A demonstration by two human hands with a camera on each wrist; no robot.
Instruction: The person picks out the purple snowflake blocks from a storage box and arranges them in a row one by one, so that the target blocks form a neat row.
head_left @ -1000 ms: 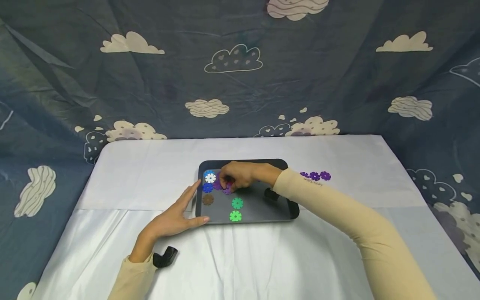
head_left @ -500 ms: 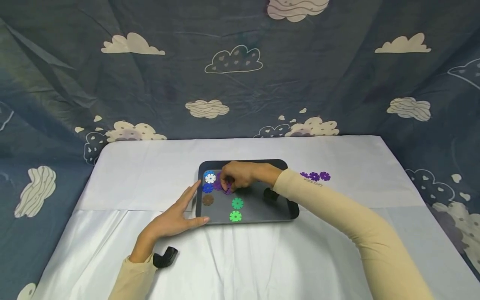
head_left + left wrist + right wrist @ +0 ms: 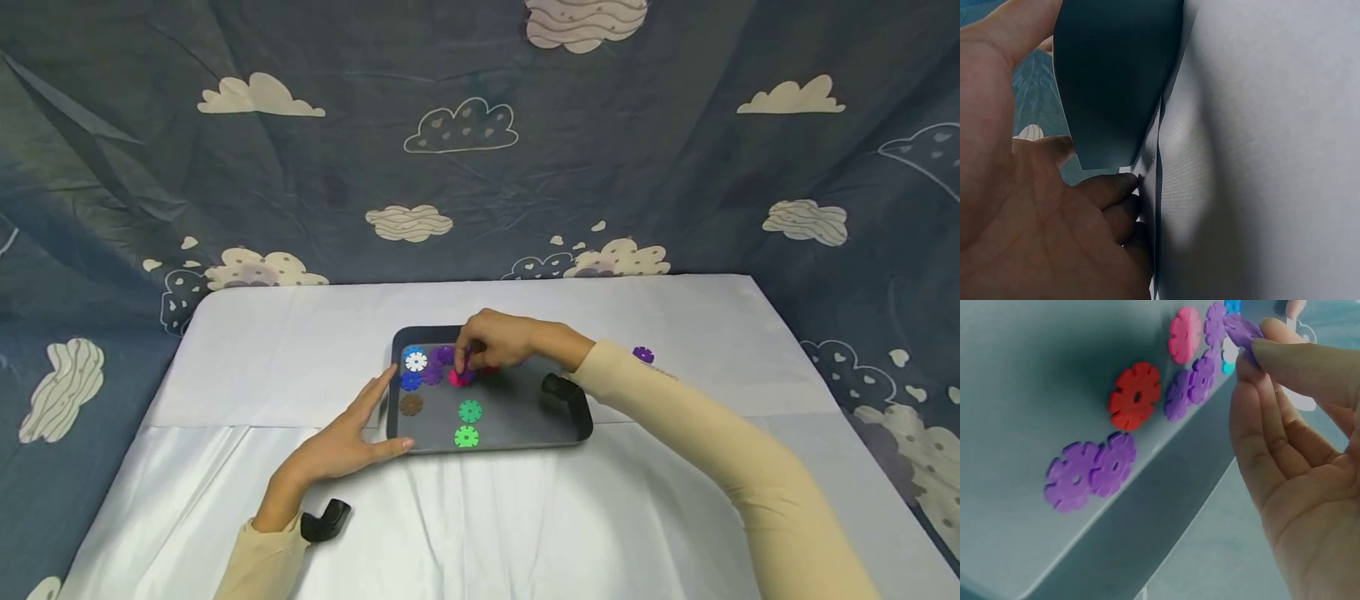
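Note:
My right hand [image 3: 498, 337] is over the back of the dark tray [image 3: 517, 429], pinching a purple notched disc [image 3: 1244, 332] between thumb and fingers. Beneath it in the right wrist view lie a pink disc [image 3: 1184, 337], a red disc [image 3: 1129, 409] and several purple discs [image 3: 1072, 478]. With fingers spread, my left hand [image 3: 337, 442] touches the tray's left end; in the left wrist view the tray's dark side [image 3: 1116, 81] stands beside the palm. A white disc [image 3: 416, 362] and a blue disc [image 3: 410, 381] lie in the tray's left back corner.
Also in the tray are a brown disc [image 3: 411, 405], a teal-green disc [image 3: 470, 411] and a bright green disc [image 3: 467, 436]. Beyond the right sleeve, a purple disc [image 3: 643, 355] lies on the white cloth [image 3: 637, 500]. A cloud-patterned curtain [image 3: 300, 192] hangs behind.
My right hand has shifted right and slightly up from the purple discs, uncovering more of them and a pink disc. My left hand keeps its place at the tray. The head view has moved slightly.

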